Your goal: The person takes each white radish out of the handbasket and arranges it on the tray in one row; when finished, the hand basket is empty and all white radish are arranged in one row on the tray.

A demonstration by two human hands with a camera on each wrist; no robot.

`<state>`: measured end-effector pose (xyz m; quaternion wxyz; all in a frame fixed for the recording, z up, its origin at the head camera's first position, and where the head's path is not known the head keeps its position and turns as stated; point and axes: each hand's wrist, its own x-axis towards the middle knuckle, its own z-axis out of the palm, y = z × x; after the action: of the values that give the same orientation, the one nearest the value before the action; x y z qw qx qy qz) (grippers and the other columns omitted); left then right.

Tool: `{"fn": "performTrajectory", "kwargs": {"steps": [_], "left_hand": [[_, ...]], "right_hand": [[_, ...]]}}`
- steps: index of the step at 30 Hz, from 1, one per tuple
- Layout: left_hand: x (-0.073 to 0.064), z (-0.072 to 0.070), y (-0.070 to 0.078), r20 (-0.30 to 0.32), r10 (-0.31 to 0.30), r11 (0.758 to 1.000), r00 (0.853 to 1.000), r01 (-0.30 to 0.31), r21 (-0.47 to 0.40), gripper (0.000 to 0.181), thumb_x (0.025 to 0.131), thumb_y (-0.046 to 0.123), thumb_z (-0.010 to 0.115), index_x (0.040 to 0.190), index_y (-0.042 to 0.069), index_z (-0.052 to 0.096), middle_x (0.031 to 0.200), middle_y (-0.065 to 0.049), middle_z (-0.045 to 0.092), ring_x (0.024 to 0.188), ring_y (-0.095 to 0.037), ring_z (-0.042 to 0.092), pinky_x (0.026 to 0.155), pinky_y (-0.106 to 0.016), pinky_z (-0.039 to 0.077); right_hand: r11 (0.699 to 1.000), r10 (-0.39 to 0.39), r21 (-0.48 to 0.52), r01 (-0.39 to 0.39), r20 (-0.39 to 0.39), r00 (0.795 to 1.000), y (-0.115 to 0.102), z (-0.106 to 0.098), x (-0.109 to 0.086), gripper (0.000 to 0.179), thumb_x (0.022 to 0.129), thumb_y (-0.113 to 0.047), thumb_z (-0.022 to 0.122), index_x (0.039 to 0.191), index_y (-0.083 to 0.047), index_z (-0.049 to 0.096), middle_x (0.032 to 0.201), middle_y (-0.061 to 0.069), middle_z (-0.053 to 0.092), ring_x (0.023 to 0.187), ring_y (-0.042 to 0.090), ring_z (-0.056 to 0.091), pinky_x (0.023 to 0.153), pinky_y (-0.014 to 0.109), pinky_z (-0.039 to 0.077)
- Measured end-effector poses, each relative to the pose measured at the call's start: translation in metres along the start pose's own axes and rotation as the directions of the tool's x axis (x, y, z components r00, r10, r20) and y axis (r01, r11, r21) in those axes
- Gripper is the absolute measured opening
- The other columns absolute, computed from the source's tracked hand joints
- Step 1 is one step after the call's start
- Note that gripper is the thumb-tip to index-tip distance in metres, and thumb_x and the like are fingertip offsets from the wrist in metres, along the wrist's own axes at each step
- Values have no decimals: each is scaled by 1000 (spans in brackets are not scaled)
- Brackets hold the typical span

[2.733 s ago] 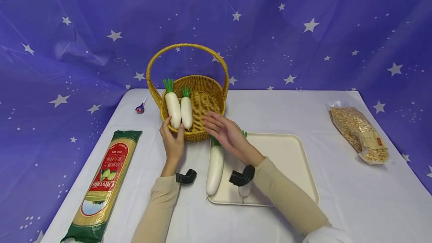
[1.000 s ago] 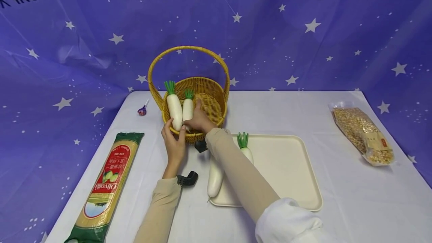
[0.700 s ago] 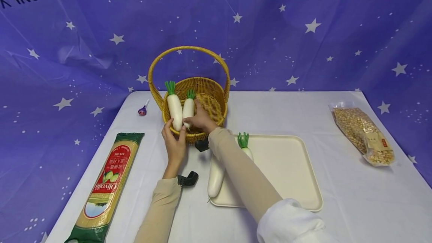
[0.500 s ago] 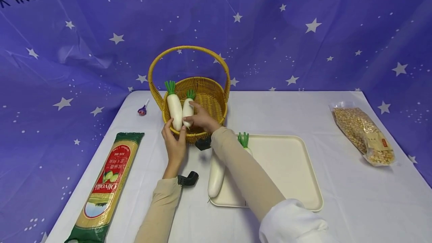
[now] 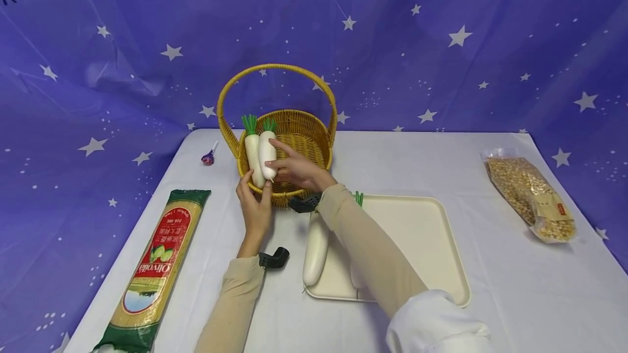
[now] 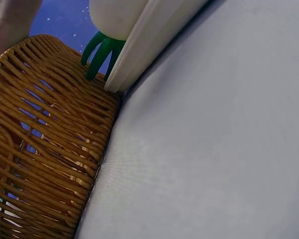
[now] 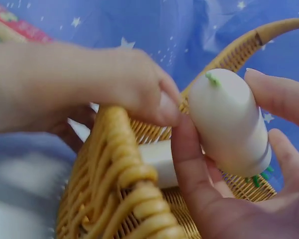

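Note:
My right hand (image 5: 296, 170) pinches a white radish (image 5: 267, 154) with a green top, thumb on one side and fingers on the other, as the right wrist view (image 7: 229, 114) confirms. That radish partly overlaps another white radish (image 5: 252, 151) lying at the left inside the wicker basket (image 5: 304, 120). With thumb inside and fingers outside, my left hand (image 5: 255, 211) grips the basket's front rim. On the cream tray (image 5: 412, 244) a longer radish (image 5: 316, 252) lies along the left edge. One more radish (image 5: 357, 277) there is mostly hidden under my right forearm.
The basket's tall arched handle (image 5: 276, 66) stands upright. A spaghetti packet (image 5: 157, 260) lies at the left, a wrapped lollipop (image 5: 208, 158) behind it. A bag of corn kernels (image 5: 527, 195) lies far right. A purple starry cloth (image 5: 392, 70) hangs behind the table.
My right hand reached from over the tray into the basket and took hold of the smaller radish. The radish has shifted left, against the other one. My left hand stays at the rim.

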<state>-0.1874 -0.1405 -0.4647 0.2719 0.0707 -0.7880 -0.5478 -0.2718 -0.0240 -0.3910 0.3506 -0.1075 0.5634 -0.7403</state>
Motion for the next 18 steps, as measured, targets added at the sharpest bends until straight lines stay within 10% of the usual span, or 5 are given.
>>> {"fn": "performTrajectory", "kwargs": {"steps": [10,18], "left_hand": [[1,-3,1,-16,14,1000,1000,-14,-5,51,89,29,53,132,9,35,134,-19,29,124,-31,33,99,-46,29],[0,-2,2,27,-12,1000,1000,13,-23,54,90,33,52,135,11,32,137,-17,25,125,-31,32,99,-47,29]], "right_hand": [[991,-102,91,99,31,994,-10,-2,-30,65,88,-3,54,136,-42,32,135,15,35,92,17,57,93,39,40],[968,-237,94,231,63,969,-33,-19,-95,66,91,0,47,140,-38,26,110,10,48,86,14,56,73,26,46]]}}
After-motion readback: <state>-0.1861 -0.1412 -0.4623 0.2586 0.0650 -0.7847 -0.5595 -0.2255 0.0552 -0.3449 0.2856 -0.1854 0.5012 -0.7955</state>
